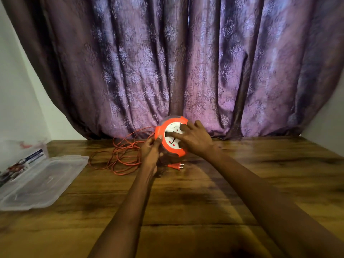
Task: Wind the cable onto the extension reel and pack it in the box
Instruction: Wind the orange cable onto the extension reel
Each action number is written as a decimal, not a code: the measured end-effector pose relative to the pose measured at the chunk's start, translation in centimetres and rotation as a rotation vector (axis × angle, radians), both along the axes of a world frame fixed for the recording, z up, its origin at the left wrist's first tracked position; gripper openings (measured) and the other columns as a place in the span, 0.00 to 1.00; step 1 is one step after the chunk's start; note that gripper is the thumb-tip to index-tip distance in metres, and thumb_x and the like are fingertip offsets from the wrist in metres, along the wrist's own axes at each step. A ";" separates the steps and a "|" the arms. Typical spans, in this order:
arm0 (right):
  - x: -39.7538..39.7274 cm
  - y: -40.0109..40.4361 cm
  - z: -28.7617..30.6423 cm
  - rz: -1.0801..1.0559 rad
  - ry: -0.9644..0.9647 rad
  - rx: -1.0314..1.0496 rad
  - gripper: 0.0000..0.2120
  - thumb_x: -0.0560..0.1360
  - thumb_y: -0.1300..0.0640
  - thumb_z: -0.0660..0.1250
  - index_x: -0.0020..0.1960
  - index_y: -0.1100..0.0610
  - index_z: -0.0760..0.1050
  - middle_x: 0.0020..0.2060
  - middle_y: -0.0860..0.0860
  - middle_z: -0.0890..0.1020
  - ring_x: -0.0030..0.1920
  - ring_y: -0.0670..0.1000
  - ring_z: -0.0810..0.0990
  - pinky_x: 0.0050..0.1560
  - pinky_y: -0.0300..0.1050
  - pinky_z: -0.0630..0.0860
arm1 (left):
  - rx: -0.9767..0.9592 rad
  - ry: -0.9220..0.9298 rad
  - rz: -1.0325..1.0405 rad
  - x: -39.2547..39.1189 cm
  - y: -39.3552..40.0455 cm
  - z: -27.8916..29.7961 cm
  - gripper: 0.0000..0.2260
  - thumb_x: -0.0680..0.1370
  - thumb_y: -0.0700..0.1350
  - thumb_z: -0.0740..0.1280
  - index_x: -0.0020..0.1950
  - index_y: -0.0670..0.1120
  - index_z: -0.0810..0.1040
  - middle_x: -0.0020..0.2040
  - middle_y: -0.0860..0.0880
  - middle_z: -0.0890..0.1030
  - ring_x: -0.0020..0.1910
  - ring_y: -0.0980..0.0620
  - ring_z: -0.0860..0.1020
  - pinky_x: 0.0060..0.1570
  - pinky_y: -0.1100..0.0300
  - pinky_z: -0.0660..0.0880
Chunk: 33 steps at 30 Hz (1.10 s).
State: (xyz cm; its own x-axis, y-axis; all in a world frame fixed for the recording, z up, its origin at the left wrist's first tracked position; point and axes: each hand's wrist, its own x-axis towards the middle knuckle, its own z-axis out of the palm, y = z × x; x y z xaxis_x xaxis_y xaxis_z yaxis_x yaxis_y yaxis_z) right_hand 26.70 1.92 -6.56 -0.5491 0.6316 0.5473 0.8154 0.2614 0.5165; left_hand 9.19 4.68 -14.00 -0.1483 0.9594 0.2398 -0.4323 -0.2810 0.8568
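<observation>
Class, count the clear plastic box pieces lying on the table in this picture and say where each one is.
2. A clear lid lies flat near the table's left edge. Behind it, at the far left, stands the clear box with printed packaging inside. The frame edge may hide more.

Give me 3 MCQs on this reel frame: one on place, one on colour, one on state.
1. Where is the loose cable lying?
A. On the table to the left of the reel
B. Inside the clear box
C. Draped over the curtain

2. What colour is the plug?
A. Black
B. Orange
C. White

3. What state is the clear box in?
A. Lid shut
C. Lid open, lying flat
B. Holding the reel

Answers:
1 A, the coils sprawl on the wooden table left of the reel.
2 B, its body matches the orange cable.
3 C, the box lies open at the table's left edge, while the left hand and right hand hold the reel elsewhere.
</observation>
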 end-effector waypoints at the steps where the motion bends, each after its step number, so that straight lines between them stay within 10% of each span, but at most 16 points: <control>1: -0.3 0.0 -0.1 -0.038 0.092 0.001 0.28 0.69 0.45 0.69 0.68 0.38 0.71 0.52 0.56 0.83 0.53 0.60 0.78 0.52 0.53 0.69 | 0.002 -0.012 0.000 0.4 -0.2 0.0 0.12 0.78 0.45 0.71 0.58 0.40 0.81 0.46 0.46 0.86 0.40 0.50 0.82 0.39 0.55 0.81; 9: -2.8 -0.2 0.3 -0.224 1.337 -0.431 0.36 0.61 0.29 0.70 0.59 0.53 0.76 0.47 0.57 0.85 0.48 0.59 0.84 0.50 0.50 0.78 | 0.071 -0.053 0.019 2.3 -1.0 -0.6 0.11 0.78 0.43 0.71 0.60 0.42 0.81 0.53 0.42 0.85 0.49 0.45 0.82 0.45 0.54 0.80; 13: -3.0 0.3 -0.5 0.078 1.998 -0.737 0.23 0.69 0.39 0.74 0.41 0.61 0.79 0.29 0.60 0.84 0.20 0.52 0.74 0.22 0.37 0.68 | 0.098 -0.014 0.047 2.5 -1.1 -0.4 0.12 0.79 0.42 0.71 0.60 0.39 0.80 0.53 0.41 0.85 0.47 0.46 0.82 0.46 0.53 0.79; 18: -1.4 0.3 -1.5 -0.003 1.353 -0.431 0.18 0.73 0.37 0.67 0.44 0.53 0.79 0.34 0.49 0.86 0.35 0.50 0.83 0.42 0.50 0.79 | 0.013 -0.025 0.093 0.5 -0.5 0.6 0.12 0.80 0.45 0.69 0.60 0.41 0.79 0.50 0.44 0.84 0.45 0.48 0.81 0.35 0.59 0.80; 21: 0.0 -0.3 -1.3 0.222 0.735 -0.142 0.08 0.75 0.51 0.68 0.53 0.47 0.80 0.51 0.49 0.82 0.51 0.55 0.80 0.46 0.46 0.73 | -0.010 -0.021 0.093 -0.9 0.1 1.0 0.09 0.80 0.46 0.69 0.56 0.42 0.81 0.49 0.42 0.84 0.44 0.47 0.81 0.44 0.52 0.80; 24: 0.8 -0.5 -0.3 0.354 0.240 -0.146 0.19 0.70 0.58 0.72 0.60 0.46 0.80 0.59 0.54 0.78 0.56 0.59 0.77 0.50 0.50 0.71 | -0.014 0.012 0.087 -1.6 0.3 1.0 0.07 0.80 0.45 0.69 0.52 0.42 0.83 0.47 0.41 0.85 0.42 0.47 0.81 0.49 0.50 0.79; 30: 1.1 -1.0 0.8 0.258 -0.193 -0.096 0.24 0.76 0.52 0.51 0.67 0.35 0.72 0.71 0.54 0.73 0.67 0.59 0.72 0.59 0.52 0.69 | -0.020 0.154 0.033 -1.8 0.0 1.0 0.06 0.80 0.45 0.69 0.46 0.44 0.82 0.34 0.52 0.85 0.30 0.57 0.81 0.34 0.61 0.79; 33: 1.3 -0.9 0.8 0.152 -0.263 -0.008 0.21 0.76 0.50 0.60 0.67 0.35 0.72 0.57 0.51 0.81 0.57 0.58 0.77 0.53 0.51 0.69 | 0.009 0.187 0.020 -1.0 -0.4 0.9 0.06 0.80 0.44 0.68 0.45 0.45 0.81 0.33 0.54 0.85 0.30 0.60 0.79 0.31 0.63 0.78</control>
